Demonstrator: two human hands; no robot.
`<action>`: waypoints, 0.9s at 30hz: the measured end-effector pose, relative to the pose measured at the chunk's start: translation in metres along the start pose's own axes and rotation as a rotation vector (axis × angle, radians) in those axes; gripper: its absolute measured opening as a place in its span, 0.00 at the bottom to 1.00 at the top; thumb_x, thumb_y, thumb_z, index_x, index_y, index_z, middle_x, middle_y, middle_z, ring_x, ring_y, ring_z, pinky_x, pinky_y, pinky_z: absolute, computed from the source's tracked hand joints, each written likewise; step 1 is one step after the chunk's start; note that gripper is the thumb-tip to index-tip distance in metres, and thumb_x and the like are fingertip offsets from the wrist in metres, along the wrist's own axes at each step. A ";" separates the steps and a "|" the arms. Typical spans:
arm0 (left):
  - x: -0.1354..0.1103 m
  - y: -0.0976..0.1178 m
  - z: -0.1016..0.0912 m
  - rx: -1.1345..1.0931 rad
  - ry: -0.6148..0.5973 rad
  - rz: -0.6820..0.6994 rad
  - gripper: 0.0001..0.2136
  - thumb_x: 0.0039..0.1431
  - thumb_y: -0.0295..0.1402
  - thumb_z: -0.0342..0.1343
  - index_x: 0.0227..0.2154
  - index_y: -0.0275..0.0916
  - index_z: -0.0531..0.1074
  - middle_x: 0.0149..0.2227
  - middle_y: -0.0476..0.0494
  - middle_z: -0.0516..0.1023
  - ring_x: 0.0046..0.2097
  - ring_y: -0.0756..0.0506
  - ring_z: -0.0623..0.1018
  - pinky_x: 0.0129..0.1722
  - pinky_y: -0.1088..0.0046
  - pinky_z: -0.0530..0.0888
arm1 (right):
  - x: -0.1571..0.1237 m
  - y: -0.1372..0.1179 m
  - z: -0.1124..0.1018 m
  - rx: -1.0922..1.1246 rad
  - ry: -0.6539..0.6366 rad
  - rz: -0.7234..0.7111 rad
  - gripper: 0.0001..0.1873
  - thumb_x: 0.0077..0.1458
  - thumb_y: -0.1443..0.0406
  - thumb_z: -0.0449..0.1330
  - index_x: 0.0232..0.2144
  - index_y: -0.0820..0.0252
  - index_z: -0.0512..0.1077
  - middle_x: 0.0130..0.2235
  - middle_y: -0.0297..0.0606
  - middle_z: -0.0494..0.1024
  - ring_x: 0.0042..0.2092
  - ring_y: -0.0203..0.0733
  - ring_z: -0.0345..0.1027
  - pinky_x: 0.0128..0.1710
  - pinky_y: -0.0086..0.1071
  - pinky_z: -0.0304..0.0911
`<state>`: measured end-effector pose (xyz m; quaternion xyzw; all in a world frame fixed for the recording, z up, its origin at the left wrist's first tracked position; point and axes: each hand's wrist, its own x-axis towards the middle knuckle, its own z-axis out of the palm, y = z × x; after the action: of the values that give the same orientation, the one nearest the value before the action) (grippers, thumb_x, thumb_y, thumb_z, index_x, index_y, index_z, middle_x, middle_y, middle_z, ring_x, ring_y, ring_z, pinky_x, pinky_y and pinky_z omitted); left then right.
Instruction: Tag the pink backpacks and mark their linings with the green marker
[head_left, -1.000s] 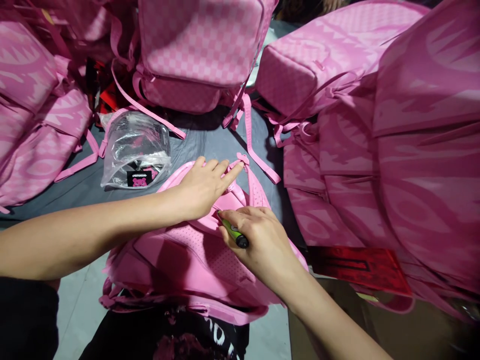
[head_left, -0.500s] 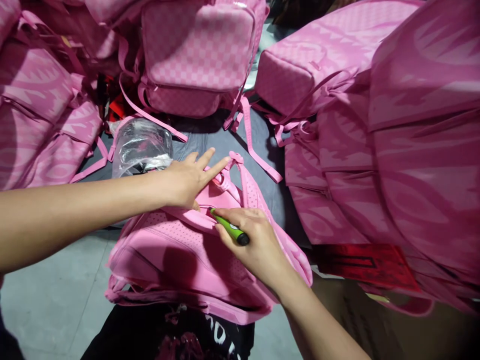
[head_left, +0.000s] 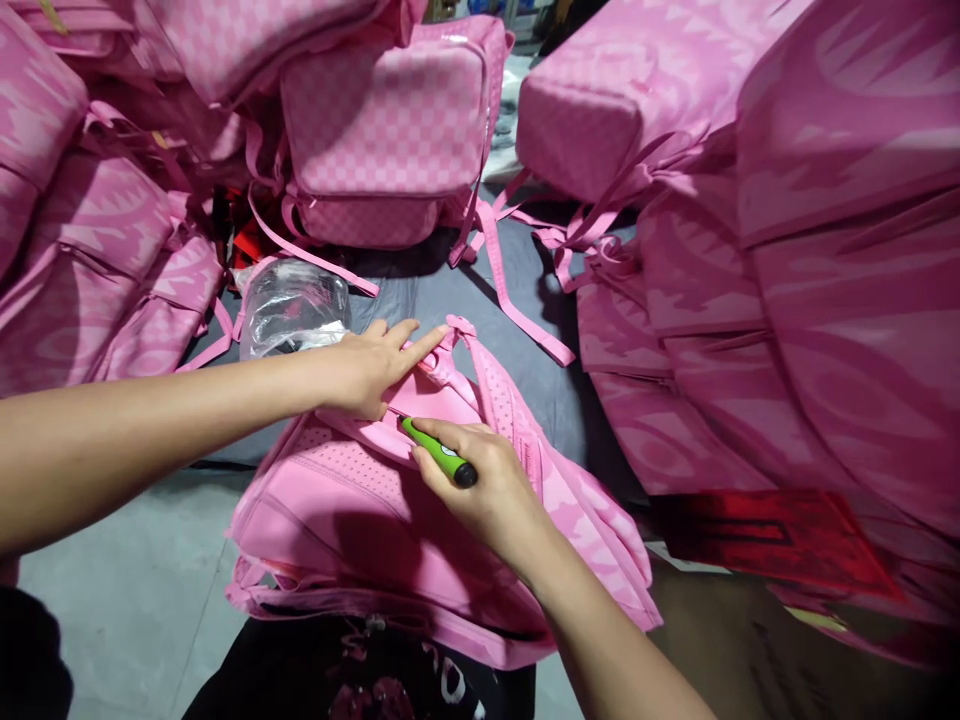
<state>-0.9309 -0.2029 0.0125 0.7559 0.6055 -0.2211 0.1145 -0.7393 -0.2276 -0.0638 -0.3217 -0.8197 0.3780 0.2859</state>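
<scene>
A pink backpack (head_left: 352,500) lies across my lap with its dotted padded back and shoulder straps facing up. My left hand (head_left: 371,370) is spread flat on its upper part, fingers apart, pressing the fabric near the top loop. In my right hand (head_left: 480,475) is a slim green-handled tool (head_left: 442,455) with a black end and a thin, dark tip. That tip points left at the fabric close to my left thumb; whether it touches or enters the cloth I cannot tell. The tool's exact kind does not show.
A checkered pink backpack (head_left: 390,120) stands at the back on a grey surface (head_left: 420,290). More pink backpacks crowd the left (head_left: 112,220) and right (head_left: 705,300). Beside my left wrist lies a clear plastic bag (head_left: 292,295). A red packet (head_left: 780,535) sits at the lower right.
My right hand and the green-handled tool have shifted slightly left, toward my left thumb. My left hand stays spread on the backpack. The whole view has tilted a little.
</scene>
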 end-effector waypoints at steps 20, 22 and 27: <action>-0.009 -0.024 0.010 -0.039 0.029 -0.083 0.59 0.49 0.29 0.62 0.68 0.54 0.18 0.72 0.24 0.32 0.55 0.36 0.75 0.42 0.70 0.73 | 0.001 0.000 0.001 -0.015 -0.020 -0.095 0.13 0.59 0.69 0.59 0.46 0.60 0.78 0.35 0.39 0.83 0.35 0.43 0.76 0.39 0.38 0.69; -0.008 -0.027 0.014 -0.052 0.072 -0.058 0.57 0.50 0.30 0.61 0.68 0.52 0.18 0.71 0.24 0.44 0.50 0.39 0.78 0.42 0.70 0.73 | 0.003 -0.001 0.004 0.008 -0.007 -0.093 0.13 0.59 0.69 0.59 0.47 0.59 0.77 0.35 0.39 0.83 0.35 0.43 0.76 0.40 0.39 0.69; -0.005 -0.035 0.022 -0.107 0.126 0.048 0.53 0.53 0.30 0.58 0.69 0.48 0.22 0.68 0.30 0.53 0.55 0.40 0.75 0.47 0.70 0.72 | 0.011 -0.004 0.023 0.150 0.076 -0.112 0.15 0.61 0.67 0.60 0.50 0.59 0.76 0.43 0.38 0.84 0.41 0.43 0.78 0.46 0.40 0.69</action>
<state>-0.9699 -0.2082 -0.0008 0.7754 0.6042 -0.1377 0.1214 -0.7637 -0.2318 -0.0707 -0.2671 -0.7944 0.4094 0.3606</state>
